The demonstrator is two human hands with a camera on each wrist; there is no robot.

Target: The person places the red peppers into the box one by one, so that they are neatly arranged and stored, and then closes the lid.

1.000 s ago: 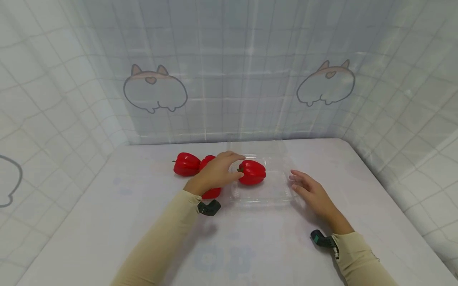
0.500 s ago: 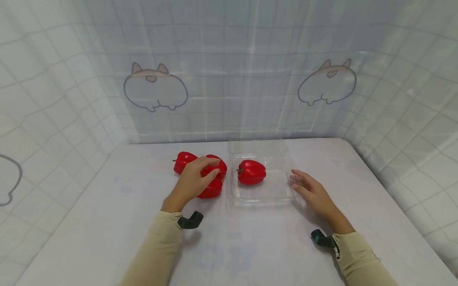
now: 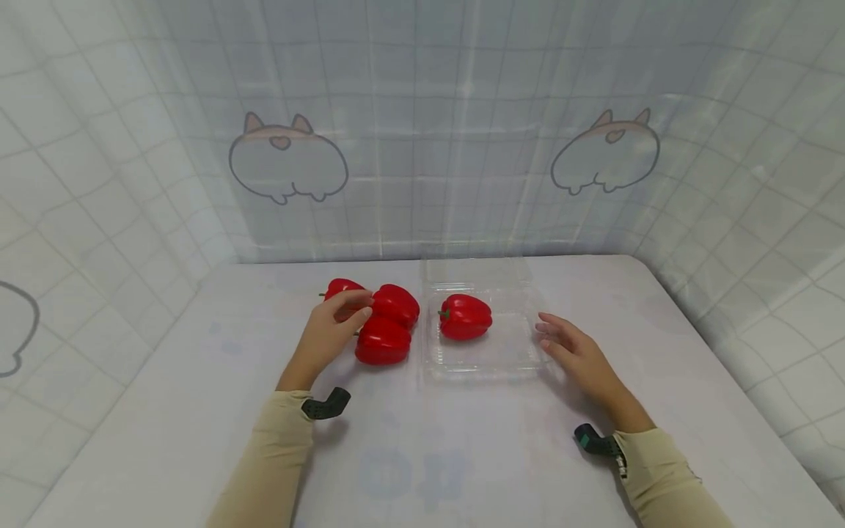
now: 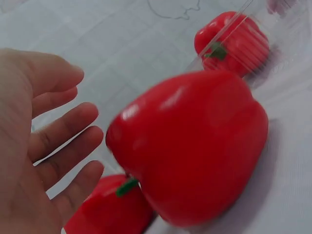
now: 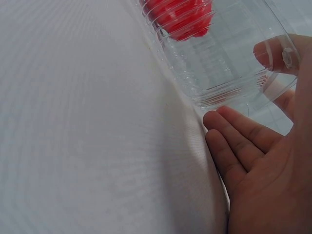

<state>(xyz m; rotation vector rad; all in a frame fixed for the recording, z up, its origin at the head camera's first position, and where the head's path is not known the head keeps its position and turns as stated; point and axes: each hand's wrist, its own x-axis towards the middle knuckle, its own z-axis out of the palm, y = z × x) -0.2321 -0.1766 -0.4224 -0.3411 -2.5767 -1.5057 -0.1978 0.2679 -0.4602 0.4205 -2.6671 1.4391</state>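
The left hand (image 3: 328, 328) hovers over the left side of three red bell peppers grouped on the table; one, the nearest pepper (image 3: 383, 341), lies at their front. In the left wrist view the hand (image 4: 53, 131) has its fingers apart and holds nothing, beside a large pepper (image 4: 190, 146). A single pepper (image 3: 465, 317) lies in the left half of a clear plastic container (image 3: 511, 359), whose lid stands back. At the container's right side is the right hand (image 3: 584, 363), fingers loosely bent; in the right wrist view its fingertips are by the container's corner (image 5: 209, 95).
The clear lid (image 3: 475, 271) lies behind the container, near the back edge of the white table (image 3: 422, 469). Grid-patterned curtains (image 3: 422, 147) with cartoon drawings rise at the back and both sides.
The left hand has moved left, away from the pepper in the container, to the grouped peppers, uncovering the two nearer ones. The right hand has stayed by the container.
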